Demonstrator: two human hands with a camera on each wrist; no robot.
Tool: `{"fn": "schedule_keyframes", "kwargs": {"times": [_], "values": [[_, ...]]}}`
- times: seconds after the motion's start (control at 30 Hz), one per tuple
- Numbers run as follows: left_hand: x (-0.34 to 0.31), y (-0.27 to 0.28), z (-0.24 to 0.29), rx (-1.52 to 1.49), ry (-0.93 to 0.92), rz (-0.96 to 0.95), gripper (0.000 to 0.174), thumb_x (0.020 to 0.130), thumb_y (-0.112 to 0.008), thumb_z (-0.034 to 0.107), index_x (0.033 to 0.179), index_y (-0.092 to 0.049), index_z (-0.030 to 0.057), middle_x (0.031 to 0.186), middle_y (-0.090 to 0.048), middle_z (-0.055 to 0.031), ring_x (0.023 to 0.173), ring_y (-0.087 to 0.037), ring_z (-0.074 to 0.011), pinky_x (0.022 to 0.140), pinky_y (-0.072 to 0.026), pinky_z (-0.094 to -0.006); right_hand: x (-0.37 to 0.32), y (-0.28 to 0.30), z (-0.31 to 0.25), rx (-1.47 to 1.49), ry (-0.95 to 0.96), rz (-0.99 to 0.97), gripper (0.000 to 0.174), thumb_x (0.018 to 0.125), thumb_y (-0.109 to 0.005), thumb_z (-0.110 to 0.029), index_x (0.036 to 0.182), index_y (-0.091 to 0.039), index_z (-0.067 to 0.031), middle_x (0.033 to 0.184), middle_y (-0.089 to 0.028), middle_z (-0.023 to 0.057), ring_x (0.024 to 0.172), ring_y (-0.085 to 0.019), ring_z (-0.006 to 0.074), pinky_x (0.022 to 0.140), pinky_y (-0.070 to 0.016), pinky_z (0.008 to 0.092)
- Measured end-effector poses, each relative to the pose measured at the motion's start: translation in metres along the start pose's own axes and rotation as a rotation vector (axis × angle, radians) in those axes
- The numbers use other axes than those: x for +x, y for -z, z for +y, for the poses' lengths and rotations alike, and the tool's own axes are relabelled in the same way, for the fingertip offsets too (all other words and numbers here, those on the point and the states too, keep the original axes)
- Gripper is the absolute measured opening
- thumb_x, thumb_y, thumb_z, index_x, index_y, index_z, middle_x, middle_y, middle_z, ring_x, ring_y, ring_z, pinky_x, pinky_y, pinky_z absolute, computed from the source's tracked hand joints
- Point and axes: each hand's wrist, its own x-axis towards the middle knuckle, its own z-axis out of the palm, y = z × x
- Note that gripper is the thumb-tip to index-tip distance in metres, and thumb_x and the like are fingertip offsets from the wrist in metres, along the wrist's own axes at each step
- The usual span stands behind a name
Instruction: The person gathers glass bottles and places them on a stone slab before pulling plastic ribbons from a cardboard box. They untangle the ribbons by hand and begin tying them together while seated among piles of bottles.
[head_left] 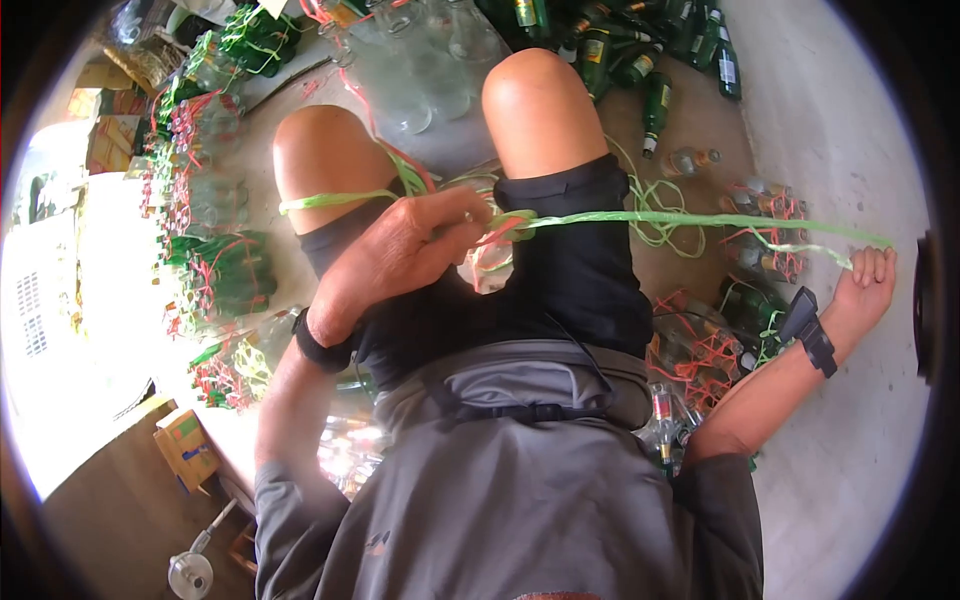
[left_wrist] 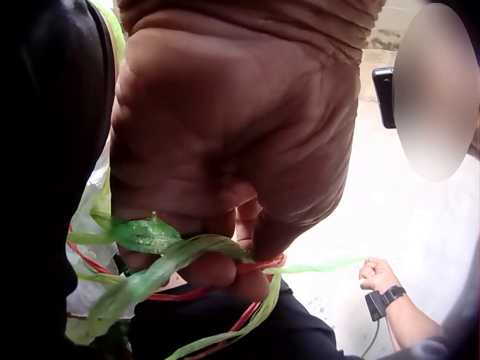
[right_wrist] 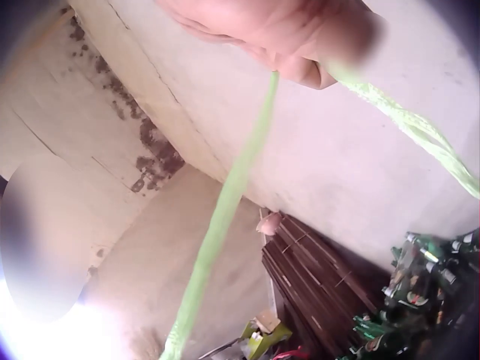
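Note:
Above the lap, the left hand [head_left: 415, 240] pinches green and red strips together; in the left wrist view its fingers [left_wrist: 217, 268] curl round the green strip [left_wrist: 154, 274] and the red strip [left_wrist: 176, 296]. A long green strip [head_left: 690, 218] runs taut from there to the right hand [head_left: 870, 285], raised far out at the right with curled fingers gripping it. In the right wrist view the strip [right_wrist: 225, 210] slants down from the right hand [right_wrist: 285, 34], and a second length hangs off to the right. Loose green strands [head_left: 665, 205] lie beyond the right knee.
Clear bottles [head_left: 410, 70] stand beyond the knees. Green bottles [head_left: 655, 110] lie at the top right. Tied bottle bundles [head_left: 215, 270] line the left side, others [head_left: 690, 350] the right. A wall [head_left: 840, 130] rises beside the right arm; a small fan [head_left: 190, 575] is at lower left.

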Motion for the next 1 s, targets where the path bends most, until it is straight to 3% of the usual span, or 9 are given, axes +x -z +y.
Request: {"fn": "schedule_keyframes", "kwargs": {"times": [0.13, 0.2, 0.27, 0.4, 0.53, 0.63, 0.73, 0.8, 1.0], "values": [[-0.001, 0.0, -0.003, -0.023, -0.009, 0.033, 0.014, 0.1, -0.058, 0.012, 0.106, -0.063, -0.0003, 0.077, -0.059, -0.0018, 0.073, -0.058, -0.009, 0.069, -0.0481, -0.0276, -0.044, -0.078, 0.066, -0.594, 0.089, 0.395, 0.028, 0.103, -0.056, -0.011, 0.118, -0.056, 0.0127, 0.069, -0.046, -0.0025, 0.055, -0.034, 0.0064, 0.051, -0.0287, 0.0218], [0.001, 0.0, 0.004, -0.115, 0.017, 0.003, 0.014, 0.1, -0.058, 0.011, 0.105, -0.063, -0.0011, 0.078, -0.059, -0.0011, 0.073, -0.057, -0.0083, 0.069, -0.0473, -0.0269, -0.072, -0.113, 0.101, -0.977, -0.005, 0.258, 0.039, 0.099, -0.064, -0.017, 0.13, -0.06, 0.0074, 0.079, -0.058, 0.0005, 0.061, -0.039, 0.0028, 0.055, -0.0292, 0.0183], [0.003, 0.0, 0.011, -0.148, 0.047, -0.014, 0.014, 0.1, -0.058, 0.011, 0.105, -0.063, -0.0005, 0.078, -0.058, -0.0009, 0.073, -0.056, -0.0076, 0.068, -0.0466, -0.0262, -0.108, -0.183, 0.121, -1.037, -0.225, -0.015, 0.036, 0.094, -0.071, -0.019, 0.124, -0.065, 0.0, 0.09, -0.064, 0.0018, 0.071, -0.05, 0.0039, 0.059, -0.0375, 0.02], [0.007, -0.001, 0.015, -0.238, 0.049, -0.037, 0.014, 0.102, -0.057, 0.012, 0.104, -0.063, -0.0006, 0.078, -0.058, 0.0003, 0.072, -0.055, -0.0064, 0.068, -0.0461, -0.0248, -0.149, -0.257, 0.166, -1.06, 0.049, -0.721, 0.035, 0.084, -0.076, -0.008, 0.117, -0.065, -0.0035, 0.105, -0.065, 0.0053, 0.083, -0.067, 0.0212, 0.066, -0.0519, 0.0327], [0.005, 0.002, 0.018, -0.376, 0.053, -0.005, 0.015, 0.103, -0.056, 0.011, 0.104, -0.064, -0.0004, 0.079, -0.059, 0.0014, 0.073, -0.054, -0.005, 0.067, -0.0453, -0.0237, -0.165, -0.263, 0.195, -1.203, 0.061, -0.884, 0.02, 0.085, -0.073, -0.002, 0.104, -0.066, -0.0036, 0.099, -0.064, 0.0108, 0.077, -0.066, 0.0321, 0.064, -0.0519, 0.0374], [0.006, 0.01, 0.003, -0.317, 0.01, 0.063, 0.015, 0.102, -0.057, 0.012, 0.104, -0.065, 0.0, 0.078, -0.06, 0.0015, 0.072, -0.053, -0.0047, 0.065, -0.0443, -0.0234, -0.159, -0.263, 0.189, -0.979, -0.109, -0.818, 0.003, 0.092, -0.066, -0.001, 0.09, -0.067, 0.0005, 0.072, -0.061, 0.0127, 0.064, -0.063, 0.0247, 0.059, -0.0485, 0.0346], [0.002, 0.032, 0.007, -0.284, -0.009, 0.064, 0.016, 0.103, -0.057, 0.013, 0.105, -0.066, -0.0003, 0.079, -0.061, 0.0009, 0.071, -0.053, -0.0044, 0.064, -0.0442, -0.023, -0.144, -0.246, 0.17, -1.015, -0.216, -0.68, 0.011, 0.097, -0.064, -0.007, 0.091, -0.068, 0.0012, 0.074, -0.062, 0.0014, 0.064, -0.054, 0.0087, 0.058, -0.0434, 0.0263], [-0.001, 0.037, 0.004, -0.287, -0.013, 0.139, 0.017, 0.103, -0.057, 0.013, 0.106, -0.066, -0.0007, 0.079, -0.06, 0.0015, 0.069, -0.051, -0.0041, 0.064, -0.0433, -0.0224, -0.13, -0.227, 0.162, -0.974, -0.116, -0.567, 0.014, 0.099, -0.064, -0.013, 0.093, -0.069, -0.001, 0.076, -0.06, -0.0037, 0.064, -0.048, 0.0043, 0.055, -0.0385, 0.0234], [-0.014, 0.058, 0.004, -0.395, -0.05, 0.356, 0.017, 0.103, -0.059, 0.013, 0.107, -0.066, -0.0019, 0.081, -0.058, 0.0032, 0.069, -0.048, -0.0029, 0.065, -0.0418, -0.0204, -0.092, -0.146, 0.15, -0.809, -0.259, 0.072, 0.021, 0.101, -0.066, -0.025, 0.104, -0.069, -0.0045, 0.075, -0.053, -0.0065, 0.06, -0.035, -0.0015, 0.049, -0.0252, 0.0189]]}}
